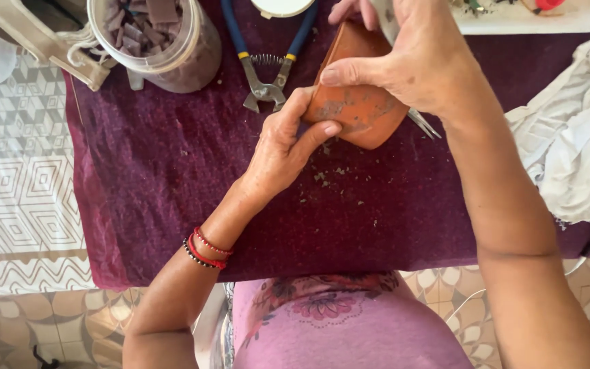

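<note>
Covering the worktop was a dark purple cloth (172,191), rumpled along its left edge, with a patterned white tablecloth (15,198) showing beside it and tan floor tiles (49,328) below. Small grey crumbs (322,179) lay scattered on the purple cloth just under the hands.

At the far edge stood a clear plastic jar (172,41) filled with purplish tile pieces. Blue-handled nippers (268,68) with a spring between the handles lay just right of it, jaws pointing toward the person. A white tray (548,20) sat at the top right, and a crumpled white rag (575,137) lay at the right, well apart from the jar.

A terracotta pot (356,102) was held above the cloth at centre, just right of the nippers, its long axis slanting from upper left to lower right; which end was the mouth could not be told. The left hand (285,150) pinched its lower left edge between thumb and curled fingers. The right hand (411,55) was closed over the pot's top, thumb pressed on its side, also holding a thin metal tool (423,125) that stuck out below, partly hiding the pot.
</note>
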